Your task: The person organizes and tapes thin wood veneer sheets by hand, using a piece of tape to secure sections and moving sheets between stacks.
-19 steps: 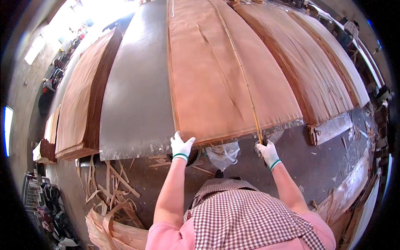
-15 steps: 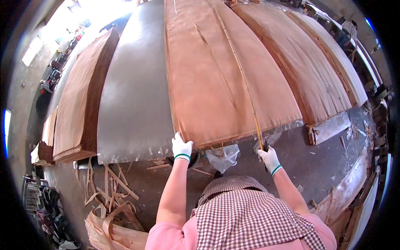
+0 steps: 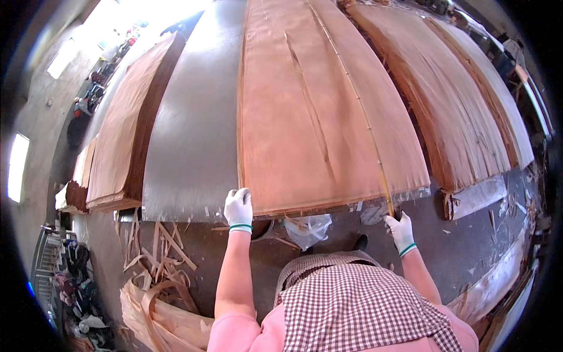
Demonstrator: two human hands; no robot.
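A wide reddish-tan wood veneer sheet (image 3: 275, 141) lies on a stack in front of me, with a long dark slit in its surface. My left hand (image 3: 238, 208), in a white glove with a green cuff, is closed at the sheet's near left corner, apparently pinching its edge; the fingertips are partly hidden. My right hand (image 3: 402, 232), gloved alike, grips the near end of a thin bamboo stick (image 3: 368, 126). The stick runs far across the veneer, to the right of the slit.
A smooth grey surface (image 3: 190, 135) adjoins the veneer on the left, with a tall veneer stack (image 3: 129, 129) beyond it. More stacks (image 3: 434, 100) stand to the right. Veneer scraps (image 3: 164, 252), a rolled veneer bundle (image 3: 158, 320) and a clear plastic bag (image 3: 308, 229) lie below.
My left hand has shifted slightly left, its fingers more curled at the corner. My right hand has moved right and slightly down with the stick. The whole view has shifted a little.
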